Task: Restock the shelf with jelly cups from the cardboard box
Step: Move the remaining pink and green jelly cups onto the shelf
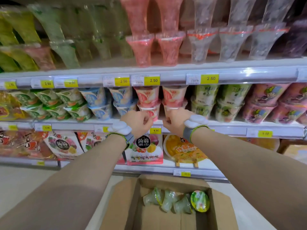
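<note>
Four green jelly cups (169, 200) are lying on their sides along the far end of the cardboard box (219, 208) at the bottom centre of the frame. Its flaps are standing open, so the stock is easy to reach from above, and its near end is running off the lower edge.

Both forearms are stretching up from the lower corners toward mid-frame, each wearing a wrist band (121, 128) with a white unit. The left hand (136, 121) is curling its fingers round the left pink cup (152, 113). Just to its right, the right hand (174, 121) is wrapping round the right pink cup (167, 109). Both cups are sitting at the front lip of the middle shelf (232, 128), beneath a second tier of matching pink cups.

From that, the hands are probably seating or squaring the bottom tier so it is lining up with the blue and green rows on either side. The hands are hiding each cup's lower half, so I cannot tell whether the bases are resting on the shelf or hanging just above it.

Below the hands, pouches (144, 150) are showing only partly behind the arms. Farther up, the yellow price labels (153, 80) are reading 2.50, but their smaller print is blurring out. On the top shelf (232, 63), tall cups are smearing into soft colour, and the upper edge is cutting off their tops.
</note>
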Available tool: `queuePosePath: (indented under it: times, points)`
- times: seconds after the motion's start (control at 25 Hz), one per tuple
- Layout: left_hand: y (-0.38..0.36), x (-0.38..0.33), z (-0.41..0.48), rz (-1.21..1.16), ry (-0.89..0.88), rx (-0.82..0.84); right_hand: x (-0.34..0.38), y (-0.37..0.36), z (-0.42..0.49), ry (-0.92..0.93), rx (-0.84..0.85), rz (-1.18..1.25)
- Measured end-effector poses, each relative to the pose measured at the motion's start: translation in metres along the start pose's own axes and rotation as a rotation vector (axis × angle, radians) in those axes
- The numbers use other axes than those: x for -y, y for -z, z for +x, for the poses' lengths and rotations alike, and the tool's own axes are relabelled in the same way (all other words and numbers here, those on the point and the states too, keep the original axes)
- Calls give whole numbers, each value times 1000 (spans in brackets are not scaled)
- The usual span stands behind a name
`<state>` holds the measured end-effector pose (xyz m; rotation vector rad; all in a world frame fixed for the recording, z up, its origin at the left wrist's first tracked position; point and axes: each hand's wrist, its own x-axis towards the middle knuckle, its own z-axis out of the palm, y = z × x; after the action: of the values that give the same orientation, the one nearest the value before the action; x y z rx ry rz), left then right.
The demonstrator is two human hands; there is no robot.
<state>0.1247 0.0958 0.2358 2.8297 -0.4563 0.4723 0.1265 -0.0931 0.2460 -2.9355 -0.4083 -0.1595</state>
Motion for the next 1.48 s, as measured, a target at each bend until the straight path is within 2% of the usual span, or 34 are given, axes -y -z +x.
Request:
queuePosePath:
  times: [0.12,0.24,0.48,0.64,0.8,1.0,1.36,1.48]
  points:
    - [-31,-1,-17,4,44,70,-13,-30,-11,-4,81,-41]
    - [-74,0,-38,-28,66,153,-30,-66,-28,-48,247,0]
    - [-132,-7,-71,-144,60,306,-52,-128,-57,-149,402,72]
    - [-167,-14,-88,-237,142,363,-62,-165,-77,-189,522,71]
    - [-197,-20,-104,-232,129,445,-76,-197,-98,-209,626,49]
    - [-239,-26,-130,-234,111,557,-91,-240,-122,-269,664,30]
    - [-320,-44,-173,-189,24,807,-121,-291,-168,-262,793,35]
    - [-337,-50,-180,-187,-7,845,-127,-300,-180,-235,763,-42]
